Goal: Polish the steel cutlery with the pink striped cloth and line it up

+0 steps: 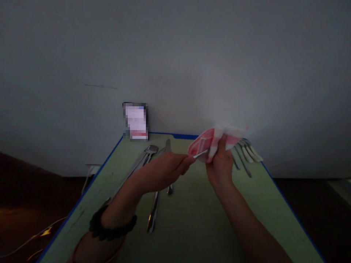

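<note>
My left hand is closed, pinching one end of a slim metal utensil. The utensil's other end runs into a pink-and-white cloth, so its kind is hidden. My right hand grips that cloth around the utensil, thumb on top. Both hands are raised over the pale green table. Beneath and beside my left hand lie several long metal pieces of cutlery, partly covered by my forearm. A knife-like blade shows just beyond that hand.
More cutlery, some with white handles, lies near the table's right back edge, partly behind my right hand. A phone with a lit, blurred screen leans against the grey wall. A white cable runs across the floor at left.
</note>
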A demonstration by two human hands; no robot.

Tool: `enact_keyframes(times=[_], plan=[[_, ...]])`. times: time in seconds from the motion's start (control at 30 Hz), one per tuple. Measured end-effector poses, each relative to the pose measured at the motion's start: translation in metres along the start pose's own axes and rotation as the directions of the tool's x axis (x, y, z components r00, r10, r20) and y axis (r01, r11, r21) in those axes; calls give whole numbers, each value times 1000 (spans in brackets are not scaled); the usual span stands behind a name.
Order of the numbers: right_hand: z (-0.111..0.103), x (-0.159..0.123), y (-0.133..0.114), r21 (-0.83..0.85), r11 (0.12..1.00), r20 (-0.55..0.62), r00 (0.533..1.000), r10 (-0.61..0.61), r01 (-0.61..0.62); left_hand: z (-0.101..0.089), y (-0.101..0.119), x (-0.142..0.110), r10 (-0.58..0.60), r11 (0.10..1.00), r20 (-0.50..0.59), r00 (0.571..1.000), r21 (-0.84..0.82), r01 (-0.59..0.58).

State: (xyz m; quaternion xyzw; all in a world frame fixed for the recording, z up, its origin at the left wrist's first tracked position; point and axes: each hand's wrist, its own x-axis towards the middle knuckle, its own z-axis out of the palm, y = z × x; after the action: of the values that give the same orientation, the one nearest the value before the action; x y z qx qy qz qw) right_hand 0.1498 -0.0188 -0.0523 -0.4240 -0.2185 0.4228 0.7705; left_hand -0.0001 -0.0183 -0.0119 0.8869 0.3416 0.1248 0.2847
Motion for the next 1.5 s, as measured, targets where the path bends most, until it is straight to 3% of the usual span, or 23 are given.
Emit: enact_keyframes(times=[0.17,0.33,0.43,0.53,0.63,0.7,0.93,1.07,1.17,1.3,1.43,1.5], plan=[[-1,-5,9,106,979,42,985,170,-173,15,-6,8,-3,993,-28,1000,121,7],[0,-1,12,156,966,40,979,201,-204,15,-8,9,-6,989,-35,999,149,12],[-4,10,7,165,977,7,990,139,-138,7,-7,6,0,994,4,1000,111,0],[-14,24,1,33,999,-7,1000,-14,14,0,-8,0,-24,994,11,1000,110,23],[-22,34,-4,-160,974,92,985,-148,161,-5,-11,-6,-33,996,10,999,87,32],[-22,34,-4,-217,961,144,979,-142,172,-6,-11,-7,-39,997,6,999,72,38],[-11,15,18,-13,990,67,987,143,-143,8,-16,5,-20,991,27,999,135,17],[-11,13,29,68,971,73,971,226,-231,19,-21,13,-35,984,-4,999,177,35],[-13,19,30,22,984,51,983,178,-179,21,-21,14,-40,988,0,999,149,40],[-23,34,17,-71,996,42,998,53,-50,11,-22,5,-43,996,91,995,85,35],[-33,44,4,-296,947,232,971,-54,124,-3,-29,-5,-3,1000,130,992,25,0],[-33,44,5,-311,940,260,964,-60,143,-5,-30,-6,20,1000,104,994,-7,-19]])
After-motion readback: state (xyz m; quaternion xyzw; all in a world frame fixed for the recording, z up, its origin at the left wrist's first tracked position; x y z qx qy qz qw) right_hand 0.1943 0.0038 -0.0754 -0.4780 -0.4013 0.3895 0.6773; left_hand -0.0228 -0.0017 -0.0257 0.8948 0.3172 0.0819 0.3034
